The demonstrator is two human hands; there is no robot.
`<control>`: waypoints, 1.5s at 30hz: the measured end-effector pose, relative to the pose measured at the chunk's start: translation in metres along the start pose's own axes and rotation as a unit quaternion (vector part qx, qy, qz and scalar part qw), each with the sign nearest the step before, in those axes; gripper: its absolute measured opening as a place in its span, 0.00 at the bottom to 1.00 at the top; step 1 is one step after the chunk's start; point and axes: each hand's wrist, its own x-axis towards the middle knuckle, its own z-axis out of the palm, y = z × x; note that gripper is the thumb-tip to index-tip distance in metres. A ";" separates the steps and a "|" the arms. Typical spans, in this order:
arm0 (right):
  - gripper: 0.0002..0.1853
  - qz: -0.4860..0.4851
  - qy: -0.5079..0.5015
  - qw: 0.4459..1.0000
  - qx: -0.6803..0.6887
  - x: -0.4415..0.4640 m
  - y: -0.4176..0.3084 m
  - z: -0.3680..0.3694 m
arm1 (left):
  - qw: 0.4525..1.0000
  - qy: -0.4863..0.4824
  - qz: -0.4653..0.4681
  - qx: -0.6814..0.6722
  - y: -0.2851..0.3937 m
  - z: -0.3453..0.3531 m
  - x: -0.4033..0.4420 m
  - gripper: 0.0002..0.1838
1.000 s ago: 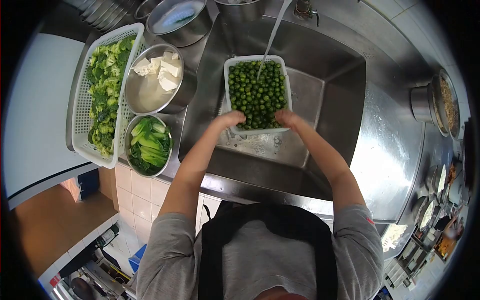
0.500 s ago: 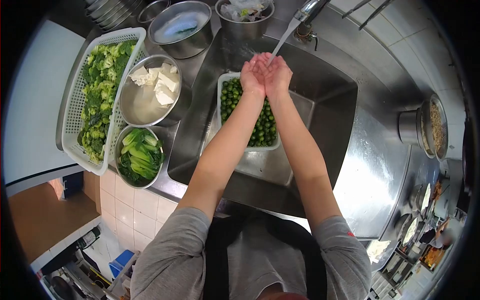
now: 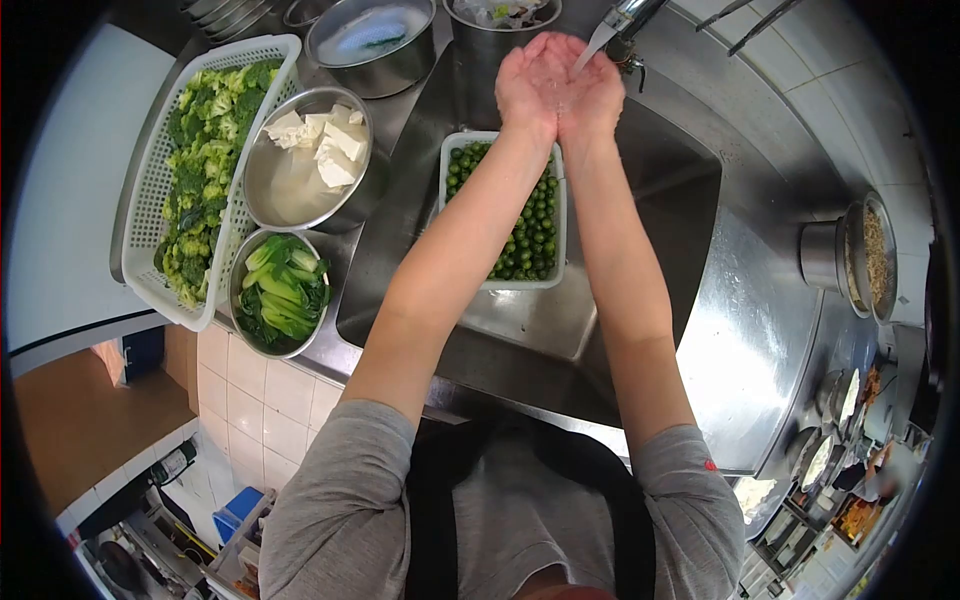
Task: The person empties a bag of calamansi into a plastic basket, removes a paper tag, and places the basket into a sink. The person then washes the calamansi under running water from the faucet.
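My left hand [image 3: 528,85] and my right hand [image 3: 594,100] are pressed side by side, palms up, in a cup shape over the far end of the steel sink [image 3: 665,210]. Water [image 3: 592,50] runs from the tap [image 3: 628,14] into the cupped palms, where some has pooled. Both hands are open, with no solid object in them. Below, in the sink, sits a white plastic basket [image 3: 562,225] of small round green fruits [image 3: 535,240] resembling calamansi limes. My forearms cross over this basket and hide part of it.
On the left counter are a white basket [image 3: 140,235] of broccoli [image 3: 205,180], a bowl of tofu [image 3: 340,155] and a bowl of bok choy [image 3: 285,285]. Behind stand a pot of cloudy liquid [image 3: 372,35] and a pot with a plastic bag [image 3: 500,12]. Stacked bowls [image 3: 825,255] stand right.
Both cupped hands have moved farther forward and slightly right, closer to the tap. Splashing beside the fingers has given way to water pooling in the palms.
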 end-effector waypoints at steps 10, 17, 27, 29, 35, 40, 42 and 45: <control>0.22 0.209 -0.171 0.959 -0.082 -0.078 0.019 -0.100 | 0.957 0.005 -0.112 0.267 0.062 -0.114 -0.075 0.18; 0.19 0.354 0.195 0.881 -0.244 -0.129 0.068 -0.241 | 0.801 0.333 -0.326 0.378 0.068 -0.252 -0.110 0.31; 0.20 0.141 0.104 0.981 -0.079 -0.007 0.061 -0.094 | 0.965 0.223 0.006 0.137 0.002 -0.107 -0.016 0.15; 0.21 0.132 0.072 0.984 -0.094 -0.003 0.058 -0.079 | 0.973 0.207 0.049 0.091 0.001 -0.095 -0.014 0.21; 0.21 0.145 0.029 0.984 -0.102 0.002 0.048 -0.064 | 0.975 0.195 0.095 0.056 0.001 -0.083 -0.008 0.21; 0.16 0.164 -0.130 0.916 -0.342 -0.002 0.011 -0.047 | 0.986 0.159 0.013 0.053 0.007 -0.103 -0.004 0.14; 0.12 0.222 -0.198 0.857 -0.420 0.013 -0.017 -0.057 | 0.976 0.147 -0.049 0.153 0.008 -0.114 0.005 0.13; 0.13 0.127 0.062 0.882 -0.449 0.059 -0.059 -0.106 | 0.918 0.108 -0.176 0.338 0.018 -0.113 0.011 0.11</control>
